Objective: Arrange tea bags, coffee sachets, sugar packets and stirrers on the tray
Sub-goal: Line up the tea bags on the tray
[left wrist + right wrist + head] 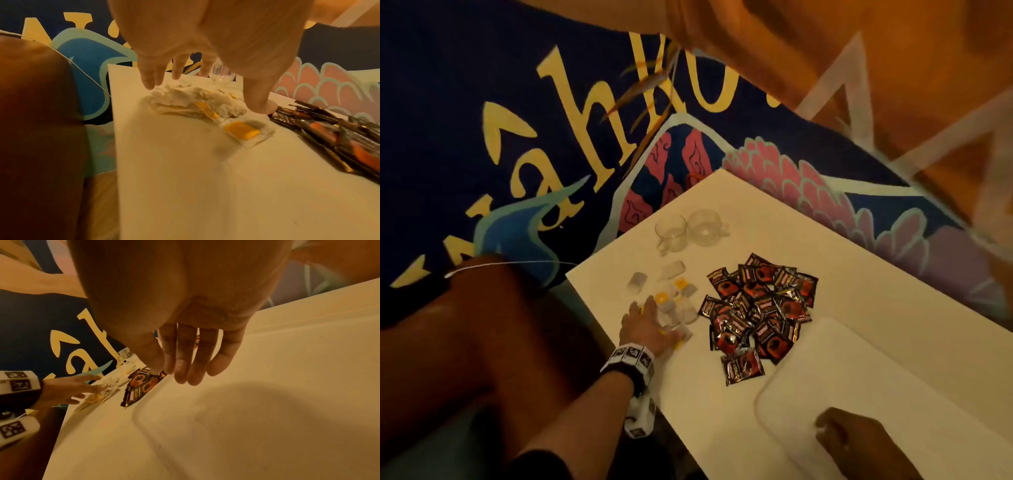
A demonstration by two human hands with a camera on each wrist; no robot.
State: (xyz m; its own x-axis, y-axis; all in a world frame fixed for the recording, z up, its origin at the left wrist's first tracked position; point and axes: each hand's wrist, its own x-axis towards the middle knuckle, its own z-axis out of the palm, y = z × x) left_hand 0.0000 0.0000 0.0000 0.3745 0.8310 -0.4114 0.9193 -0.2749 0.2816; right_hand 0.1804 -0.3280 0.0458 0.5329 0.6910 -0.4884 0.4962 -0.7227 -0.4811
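A loose pile of white tea bags point(671, 305) with yellow tags lies at the near left of the white table point(722, 205). My left hand point(650, 325) is spread flat over that pile, fingers straight; in the left wrist view the thumb point(259, 100) presses down beside the tea bags point(185, 102). A heap of red-and-black coffee sachets point(756, 311) lies to the right of them. The white tray point(876, 387) sits at the near right with nothing on it. My right hand point(859, 442) hovers open over the tray point(267, 418), fingers point(185, 366) straight and together.
Two clear glass cups point(690, 228) stand at the table's far end. A dark blue rug point(482, 120) with yellow letters and pink shapes covers the floor around the table. My knee point(476, 325) is to the left of the table.
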